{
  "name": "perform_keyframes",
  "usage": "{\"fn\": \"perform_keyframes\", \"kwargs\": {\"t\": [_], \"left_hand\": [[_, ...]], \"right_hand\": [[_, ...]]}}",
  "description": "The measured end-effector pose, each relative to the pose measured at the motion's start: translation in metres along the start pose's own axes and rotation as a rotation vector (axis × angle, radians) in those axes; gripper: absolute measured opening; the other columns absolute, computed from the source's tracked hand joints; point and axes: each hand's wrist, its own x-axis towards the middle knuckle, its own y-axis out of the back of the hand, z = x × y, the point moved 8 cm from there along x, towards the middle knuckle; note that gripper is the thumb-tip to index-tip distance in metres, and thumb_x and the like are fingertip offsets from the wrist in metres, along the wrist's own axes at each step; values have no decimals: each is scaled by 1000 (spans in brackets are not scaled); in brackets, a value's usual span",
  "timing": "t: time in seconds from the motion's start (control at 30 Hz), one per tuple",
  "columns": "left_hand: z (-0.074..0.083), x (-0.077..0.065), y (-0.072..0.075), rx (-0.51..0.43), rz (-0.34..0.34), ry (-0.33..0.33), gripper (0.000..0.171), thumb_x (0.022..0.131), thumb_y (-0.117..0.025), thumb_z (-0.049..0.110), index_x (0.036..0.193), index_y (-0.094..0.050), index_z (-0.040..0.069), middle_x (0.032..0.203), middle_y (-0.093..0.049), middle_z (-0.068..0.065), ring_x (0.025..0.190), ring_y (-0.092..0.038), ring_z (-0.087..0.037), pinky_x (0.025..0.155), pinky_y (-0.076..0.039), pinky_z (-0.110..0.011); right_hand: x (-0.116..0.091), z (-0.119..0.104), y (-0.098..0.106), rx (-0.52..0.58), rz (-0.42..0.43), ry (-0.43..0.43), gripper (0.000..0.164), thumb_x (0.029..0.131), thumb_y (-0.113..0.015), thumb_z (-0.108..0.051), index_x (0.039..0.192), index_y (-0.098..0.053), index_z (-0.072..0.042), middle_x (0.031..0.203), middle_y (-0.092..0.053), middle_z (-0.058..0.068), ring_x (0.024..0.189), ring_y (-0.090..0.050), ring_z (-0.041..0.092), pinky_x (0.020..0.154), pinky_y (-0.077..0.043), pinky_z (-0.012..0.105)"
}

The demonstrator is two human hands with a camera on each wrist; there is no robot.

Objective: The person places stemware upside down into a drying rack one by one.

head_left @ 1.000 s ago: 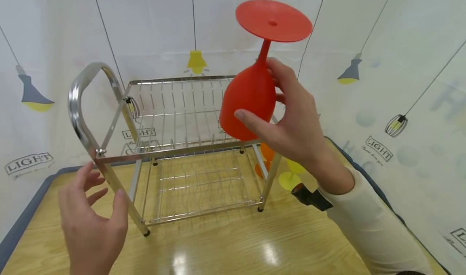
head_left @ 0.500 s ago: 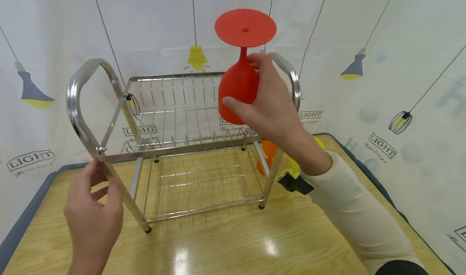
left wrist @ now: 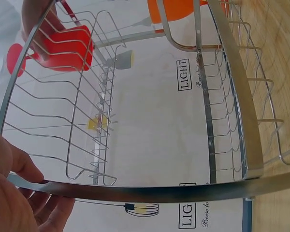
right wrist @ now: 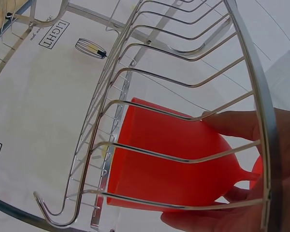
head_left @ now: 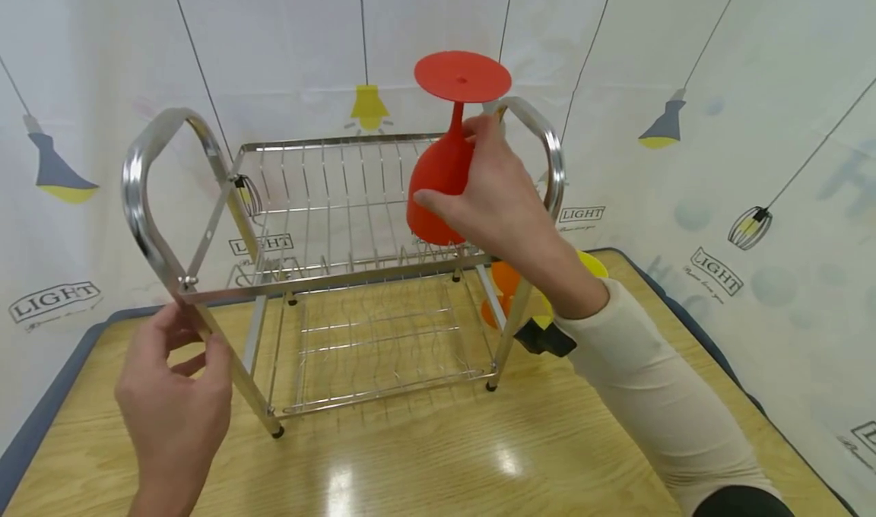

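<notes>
My right hand [head_left: 509, 209] holds a red plastic goblet [head_left: 438, 171] upside down by its bowl, foot upward, at the right end of the upper tier of a chrome dish rack [head_left: 342, 280]. In the right wrist view the goblet's bowl [right wrist: 169, 159] shows behind the tier's bent wires, mouth toward the tier's floor. Thumb and fingers lie on either side of the bowl. At the rack's left front leg, my left hand [head_left: 174, 399] grips the flat metal post, its thumb on one side and fingers on the other, as the left wrist view also shows.
Behind the rack's right legs stand an orange goblet [head_left: 505, 280] and a yellow one [head_left: 592, 264], partly hidden by the rack and my right arm. The rack's looped handles [head_left: 140, 190] rise at both ends. A printed curtain [head_left: 684, 198] closes off the wooden table [head_left: 411, 456] behind.
My right hand has brought the red goblet left and then down into the upper tier, turning it more upright. My left hand has closed from beside the post to a grip on it.
</notes>
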Motion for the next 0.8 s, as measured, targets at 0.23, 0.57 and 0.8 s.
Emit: {"fn": "perform_keyframes", "kwargs": {"t": [0.23, 0.57, 0.8], "left_hand": [[0, 1, 2, 15, 19, -16, 36, 81, -58, -10, 116, -62, -6, 97, -50, 28, 87, -55, 10, 69, -47, 2], [-1, -2, 1, 23, 23, -11, 37, 81, -58, -10, 118, -62, -4, 98, -50, 29, 85, -56, 10, 67, -47, 1], [1, -2, 0, 47, 12, -19, 37, 82, -57, -8, 119, -61, -4, 99, -48, 29, 85, -54, 12, 67, -46, 3]], "right_hand": [[4, 4, -10, -25, -86, -31, 74, 83, -74, -26, 140, -30, -11, 134, -48, 6, 117, -51, 21, 85, -58, 32], [4, 4, -14, -97, -150, -21, 66, 85, -71, -27, 137, -35, -8, 130, -50, 8, 114, -51, 22, 82, -59, 33], [3, 7, -15, -114, -161, -41, 63, 86, -70, -28, 136, -36, -8, 127, -54, 7, 112, -52, 23, 83, -58, 34]]}}
